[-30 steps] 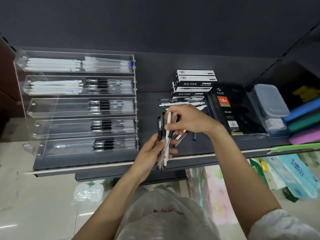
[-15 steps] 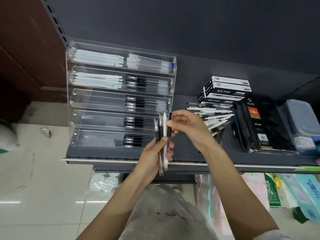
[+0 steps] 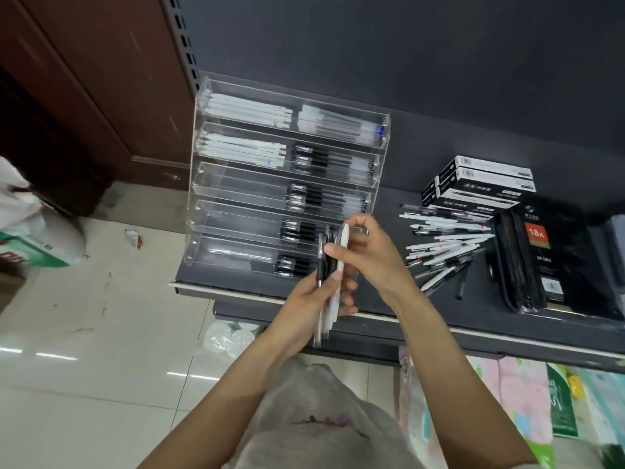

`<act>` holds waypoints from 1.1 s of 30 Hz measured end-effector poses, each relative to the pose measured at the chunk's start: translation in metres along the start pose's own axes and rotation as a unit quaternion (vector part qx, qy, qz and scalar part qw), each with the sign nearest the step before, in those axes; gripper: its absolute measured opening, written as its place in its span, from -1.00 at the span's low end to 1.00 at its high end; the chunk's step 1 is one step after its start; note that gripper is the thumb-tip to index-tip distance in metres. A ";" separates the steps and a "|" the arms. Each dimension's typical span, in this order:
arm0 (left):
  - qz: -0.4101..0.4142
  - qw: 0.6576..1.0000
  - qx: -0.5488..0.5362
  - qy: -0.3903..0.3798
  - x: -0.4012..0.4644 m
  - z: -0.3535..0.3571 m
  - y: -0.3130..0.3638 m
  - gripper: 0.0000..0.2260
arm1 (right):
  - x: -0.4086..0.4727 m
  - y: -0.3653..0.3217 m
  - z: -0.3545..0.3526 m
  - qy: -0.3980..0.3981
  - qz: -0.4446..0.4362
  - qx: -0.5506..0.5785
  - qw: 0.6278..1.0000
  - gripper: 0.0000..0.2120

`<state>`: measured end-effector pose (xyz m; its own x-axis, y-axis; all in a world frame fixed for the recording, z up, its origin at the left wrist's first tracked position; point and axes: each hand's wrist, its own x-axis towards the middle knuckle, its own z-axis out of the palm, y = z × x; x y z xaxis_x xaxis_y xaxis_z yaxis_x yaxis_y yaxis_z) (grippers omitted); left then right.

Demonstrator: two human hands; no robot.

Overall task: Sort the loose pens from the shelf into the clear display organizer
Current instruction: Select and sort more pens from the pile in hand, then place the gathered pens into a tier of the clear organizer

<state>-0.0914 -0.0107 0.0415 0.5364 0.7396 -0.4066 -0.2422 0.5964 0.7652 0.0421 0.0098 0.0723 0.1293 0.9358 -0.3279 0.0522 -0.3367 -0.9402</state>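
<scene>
While the left hand (image 3: 316, 296) grips a bundle of black and white pens (image 3: 329, 282) upright before the clear acrylic tiered organizer (image 3: 287, 184), the right hand (image 3: 367, 255) pinches the bundle's top; loose pens (image 3: 443, 248) lie scattered on the dark shelf (image 3: 389, 299) to the right.

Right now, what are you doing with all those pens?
A person is sorting pens. The left hand grips a bunch of pens upright, and the right hand pinches the white one near its top. The clear organizer behind already holds pens in several rows. More loose pens lie on the shelf beside it.
</scene>
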 end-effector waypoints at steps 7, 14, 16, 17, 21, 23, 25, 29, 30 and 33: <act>0.028 0.979 -0.146 0.139 -0.018 -0.007 -0.002 -0.79 | -0.009 0.022 0.015 -0.008 -0.057 -0.053 0.997 -0.72; 0.094 0.941 -0.249 0.210 -0.032 -0.036 0.005 -0.71 | -0.044 0.038 0.058 -0.013 -0.139 -0.156 0.978 -0.87; 0.092 0.944 -0.242 0.203 -0.030 -0.037 0.008 -0.67 | -0.044 0.035 0.068 -0.020 -0.145 -0.157 0.977 -0.88; 0.092 0.948 -0.231 0.198 -0.028 -0.037 0.011 -0.68 | -0.041 0.033 0.071 -0.022 -0.144 -0.155 0.977 -0.88; 0.100 0.967 -0.147 0.183 -0.024 -0.048 0.026 -0.72 | -0.021 0.023 0.076 -0.033 -0.138 -0.159 0.977 -0.89; 0.096 0.970 -0.098 0.199 -0.020 -0.066 0.034 -0.71 | -0.005 0.013 0.077 -0.006 -0.154 -0.189 0.970 -0.91; 0.080 0.968 -0.084 0.223 -0.015 -0.088 0.045 -0.72 | 0.017 -0.003 0.076 0.050 -0.185 -0.220 0.956 -0.92; 0.058 0.962 -0.043 0.264 -0.006 -0.126 0.074 -0.71 | 0.073 -0.047 0.073 0.145 -0.271 -0.342 0.888 -0.91; 0.060 0.962 -0.042 0.263 -0.003 -0.134 0.081 -0.70 | 0.087 -0.056 0.073 0.154 -0.278 -0.375 0.871 -0.91; 0.084 0.967 -0.045 0.237 0.007 -0.148 0.099 -0.72 | 0.128 -0.075 0.081 0.157 -0.256 -0.490 0.818 -0.92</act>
<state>-0.2315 0.0997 0.0410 0.0572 0.8752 -0.4804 -0.3753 0.4647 0.8020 -0.0252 0.1633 0.0937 0.0822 0.9591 0.2708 0.9284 0.0251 -0.3706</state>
